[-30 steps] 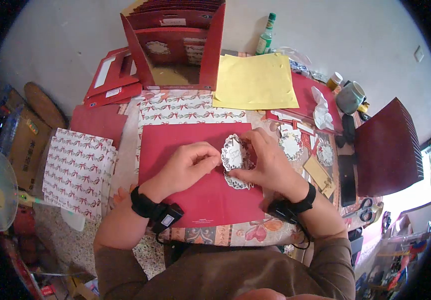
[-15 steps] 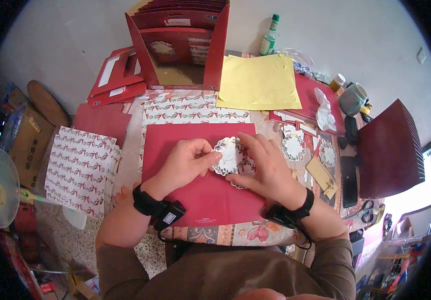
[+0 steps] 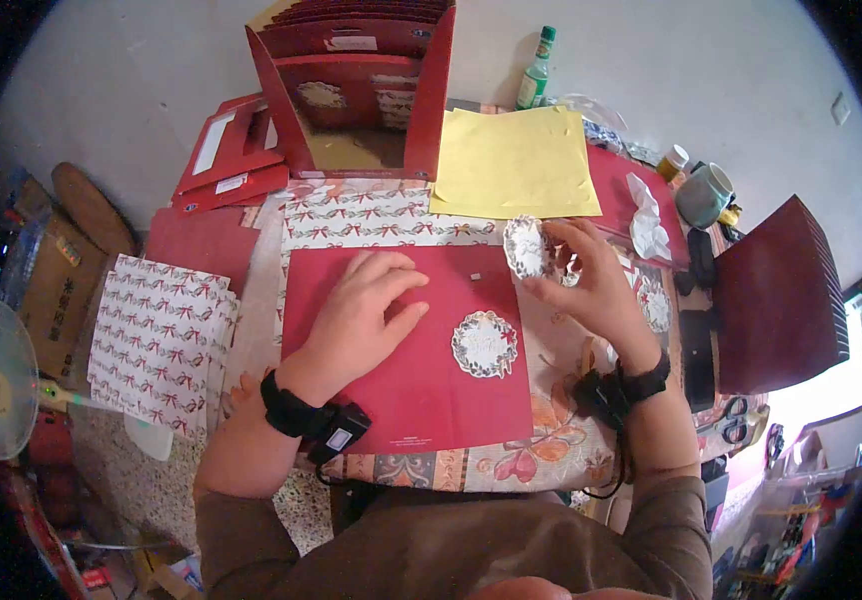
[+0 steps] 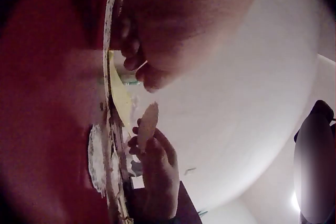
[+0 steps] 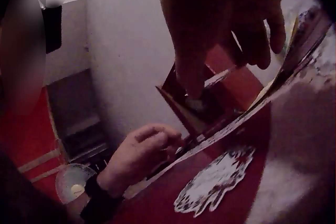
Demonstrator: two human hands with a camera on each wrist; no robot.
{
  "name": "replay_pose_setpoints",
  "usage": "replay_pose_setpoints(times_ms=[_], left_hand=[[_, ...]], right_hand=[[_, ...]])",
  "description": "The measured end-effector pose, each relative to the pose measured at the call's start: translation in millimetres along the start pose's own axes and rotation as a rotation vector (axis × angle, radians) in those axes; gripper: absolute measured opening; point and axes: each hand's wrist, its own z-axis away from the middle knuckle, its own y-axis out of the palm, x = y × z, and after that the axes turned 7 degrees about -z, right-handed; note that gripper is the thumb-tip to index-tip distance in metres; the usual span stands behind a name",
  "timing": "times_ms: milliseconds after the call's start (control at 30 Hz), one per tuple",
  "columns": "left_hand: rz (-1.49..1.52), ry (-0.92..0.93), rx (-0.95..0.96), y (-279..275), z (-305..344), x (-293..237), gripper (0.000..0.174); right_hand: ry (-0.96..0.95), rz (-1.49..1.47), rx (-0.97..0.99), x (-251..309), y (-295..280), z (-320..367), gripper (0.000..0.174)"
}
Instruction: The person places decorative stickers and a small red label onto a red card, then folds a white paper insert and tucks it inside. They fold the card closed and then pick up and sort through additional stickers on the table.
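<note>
Head view: the right hand [image 3: 601, 285] pinched a wreath cutout [image 3: 525, 248] by the red sheet's [image 3: 391, 380] far-right corner; a second cutout [image 3: 484, 344] lay inside its right edge. Transfer seemingly called for gentle release; the left hand [image 3: 359, 310] was relaxed.

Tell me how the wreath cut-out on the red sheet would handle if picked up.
The wreath cut-out is probably light and fairly stiff: a similar cut-out in the right hand looks unbent. Lying flat on the red sheet, it may be hard to lift. Its scalloped edge could crease.

Cutout [image 3: 484, 344] on folder [image 3: 381, 400], below patterned sheet [image 3: 351, 235].
</note>
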Motion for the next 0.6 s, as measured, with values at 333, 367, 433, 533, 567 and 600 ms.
replay_pose_setpoints(times_ms=[333, 367, 433, 533, 567, 600], left_hand=[[-0.271, 0.075, 0.289, 4, 7, 1, 0.050], [-0.269, 0.073, 0.293, 4, 7, 1, 0.050], [-0.270, 0.080, 0.290, 4, 7, 2, 0.050], [-0.271, 0.087, 0.286, 5, 7, 2, 0.050], [-0.273, 0.087, 0.286, 5, 7, 2, 0.050], [-0.274, 0.088, 0.286, 5, 6, 2, 0.050]], right_hand=[[-0.083, 0.184, 0.227, -3, 7, 3, 0.059], [-0.100, 0.191, 0.264, -3, 10, 3, 0.059], [0.014, 0.160, 0.316, 0, 13, 2, 0.064], [-0.190, 0.211, 0.280, -9, 19, 2, 0.060], [-0.172, 0.178, 0.286, -7, 21, 2, 0.061], [-0.154, 0.144, 0.292, -6, 22, 1, 0.061]])
